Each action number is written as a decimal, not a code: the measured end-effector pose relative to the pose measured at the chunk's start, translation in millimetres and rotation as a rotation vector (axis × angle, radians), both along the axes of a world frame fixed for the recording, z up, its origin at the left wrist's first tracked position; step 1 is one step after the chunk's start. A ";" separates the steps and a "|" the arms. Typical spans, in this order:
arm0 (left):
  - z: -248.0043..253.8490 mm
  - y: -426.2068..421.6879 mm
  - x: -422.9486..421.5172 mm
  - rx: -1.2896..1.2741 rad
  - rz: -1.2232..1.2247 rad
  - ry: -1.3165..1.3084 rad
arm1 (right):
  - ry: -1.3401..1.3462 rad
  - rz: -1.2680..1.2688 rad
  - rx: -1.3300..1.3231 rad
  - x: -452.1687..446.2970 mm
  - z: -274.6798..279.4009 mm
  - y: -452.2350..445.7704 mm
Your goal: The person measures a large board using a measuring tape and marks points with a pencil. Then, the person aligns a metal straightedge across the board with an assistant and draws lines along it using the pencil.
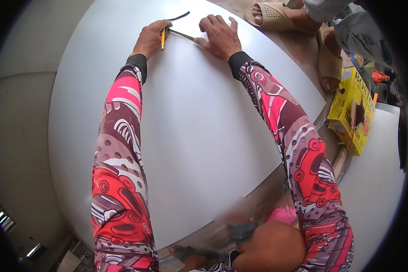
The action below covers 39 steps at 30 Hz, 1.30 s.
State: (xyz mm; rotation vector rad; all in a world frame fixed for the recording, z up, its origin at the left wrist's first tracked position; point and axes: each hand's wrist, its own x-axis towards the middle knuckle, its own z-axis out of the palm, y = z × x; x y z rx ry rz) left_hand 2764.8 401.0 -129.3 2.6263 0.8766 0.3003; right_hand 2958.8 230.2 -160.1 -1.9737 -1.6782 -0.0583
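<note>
Sheet, large, white point(204, 136): bearing the items below, all towards its far edge.

Left hand point(150, 40): near the far edge; fingers together, clamped on a pencil.

Pencil, yellow-orange point(162, 40): one, upper part hidden by the fingers, lower end pointing towards the near edge.

Strip, thin, dark olive point(181, 34): one, lying between the two hands, slanting from the left fingertips to the right thumb.

Right hand point(221, 37): fingers spread apart, thumb touching the strip's end.

Dark curved piece point(180, 17): one, beyond the left hand; whether joined to the strip, cannot tell.

Sandals, tan point(274, 17): pair, worn by another person, beyond the right edge.

Box, yellow, lettered point(352, 111): one, beyond the right edge.
</note>
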 end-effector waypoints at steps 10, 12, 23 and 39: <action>48.3 -30.7 14.0 0.188 -0.045 0.029 | 0.029 0.059 0.243 7.1 7.2 22.6; 44.6 -29.0 7.0 0.279 -0.014 0.043 | 0.043 0.044 0.157 6.4 3.4 15.6; 57.4 21.3 -29.8 0.291 0.059 0.019 | 0.124 0.024 0.206 -3.4 13.5 16.9; 42.8 10.0 -21.4 0.439 -0.106 -0.013 | -0.089 0.184 -0.070 -8.0 36.4 -1.2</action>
